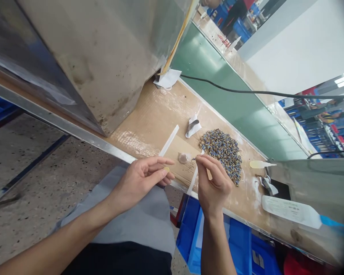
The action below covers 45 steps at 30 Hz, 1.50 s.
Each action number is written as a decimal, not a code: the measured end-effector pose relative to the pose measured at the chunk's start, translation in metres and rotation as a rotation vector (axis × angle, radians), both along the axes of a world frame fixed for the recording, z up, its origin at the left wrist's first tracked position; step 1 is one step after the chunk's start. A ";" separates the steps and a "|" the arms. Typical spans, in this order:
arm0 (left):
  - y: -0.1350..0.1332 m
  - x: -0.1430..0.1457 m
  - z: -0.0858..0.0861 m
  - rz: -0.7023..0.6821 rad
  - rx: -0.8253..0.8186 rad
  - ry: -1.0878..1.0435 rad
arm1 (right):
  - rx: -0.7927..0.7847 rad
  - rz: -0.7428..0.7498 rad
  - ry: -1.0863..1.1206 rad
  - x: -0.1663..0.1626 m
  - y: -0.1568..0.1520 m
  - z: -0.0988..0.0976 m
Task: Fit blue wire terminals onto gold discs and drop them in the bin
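Note:
My left hand (146, 177) is at the front edge of the workbench, its fingers curled and the thumb closed against them. A small yellow thing (167, 169) shows at the thumb tip; its kind is too small to make out. My right hand (213, 181) pinches a tiny dark piece (193, 159) between thumb and forefinger. That piece points toward a small round dish (183, 157) on the bench, close to the fingertips. Behind the right hand lies a large pile of small blue-and-gold metal parts (222, 151).
Pale tape strips (169, 140) cross the brown bench top (151, 110). A folded white paper with a dark strip (192, 126) lies behind the dish. To the right are a nozzle bottle (260, 164) and a large white bottle (290, 210). Blue bins (234, 240) stand below. A black cable (231, 90) hangs behind.

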<state>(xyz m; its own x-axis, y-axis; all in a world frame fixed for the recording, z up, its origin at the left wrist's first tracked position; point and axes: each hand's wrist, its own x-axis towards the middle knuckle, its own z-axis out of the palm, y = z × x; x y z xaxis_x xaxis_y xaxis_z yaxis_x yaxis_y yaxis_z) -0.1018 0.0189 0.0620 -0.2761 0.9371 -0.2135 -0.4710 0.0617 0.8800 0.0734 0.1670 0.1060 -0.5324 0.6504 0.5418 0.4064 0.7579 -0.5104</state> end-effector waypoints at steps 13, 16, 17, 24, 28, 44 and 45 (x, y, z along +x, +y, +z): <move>0.001 0.000 0.000 0.026 -0.019 -0.095 | 0.132 0.049 -0.090 -0.006 0.001 0.000; 0.001 0.001 -0.001 0.028 -0.006 -0.059 | 0.142 0.044 -0.098 -0.006 0.001 0.000; 0.001 0.001 -0.001 0.028 -0.004 -0.046 | 0.139 0.042 -0.095 -0.006 0.001 0.000; -0.001 -0.001 -0.002 0.013 -0.004 -0.016 | 0.138 -0.041 -0.028 -0.007 0.006 -0.001; -0.001 -0.001 -0.002 0.003 -0.001 -0.042 | 0.119 -0.031 -0.048 -0.009 0.009 -0.002; -0.003 -0.001 0.002 0.002 -0.052 0.011 | 0.140 -0.075 -0.014 -0.007 0.014 -0.002; -0.003 0.000 0.003 0.004 -0.059 0.008 | 0.142 -0.085 0.012 -0.005 0.012 0.000</move>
<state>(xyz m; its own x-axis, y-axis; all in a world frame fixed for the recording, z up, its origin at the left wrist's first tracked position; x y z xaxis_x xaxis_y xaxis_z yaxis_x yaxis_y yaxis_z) -0.1015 0.0163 0.0646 -0.2815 0.9219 -0.2662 -0.4643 0.1119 0.8786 0.0683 0.1789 0.1061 -0.4716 0.6090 0.6377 0.4667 0.7860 -0.4055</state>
